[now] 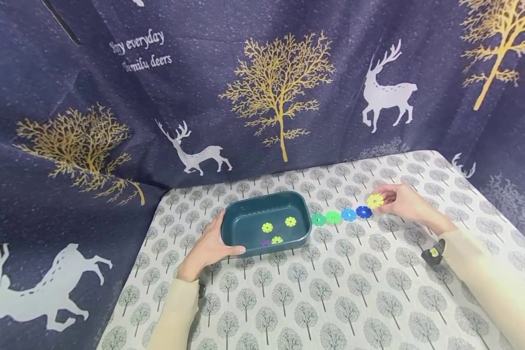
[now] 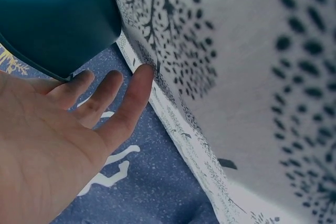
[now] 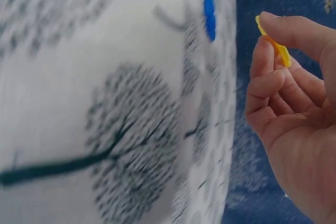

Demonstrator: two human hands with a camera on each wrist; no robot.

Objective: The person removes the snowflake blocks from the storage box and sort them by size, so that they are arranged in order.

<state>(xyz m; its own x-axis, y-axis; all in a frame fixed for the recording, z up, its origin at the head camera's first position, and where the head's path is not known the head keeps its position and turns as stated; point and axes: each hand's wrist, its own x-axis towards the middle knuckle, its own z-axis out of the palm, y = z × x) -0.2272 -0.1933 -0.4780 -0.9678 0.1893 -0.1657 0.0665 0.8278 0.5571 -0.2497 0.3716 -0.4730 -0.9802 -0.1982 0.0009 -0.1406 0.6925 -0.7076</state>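
Note:
My right hand pinches a yellow notched, flower-shaped plastic disc between thumb and fingers. In the right wrist view that disc is seen edge-on, raised above the cloth. Just left of it, a row of similar discs runs rightward from the tray: a teal-green disc, a green disc, a light blue disc and a dark blue disc. My left hand holds the left end of a dark teal tray, thumb along the near rim, fingers around the outer side.
Inside the tray lie yellow discs and a purple disc. A white cloth with printed trees covers the table. Behind it hangs a dark blue curtain with deer and golden trees.

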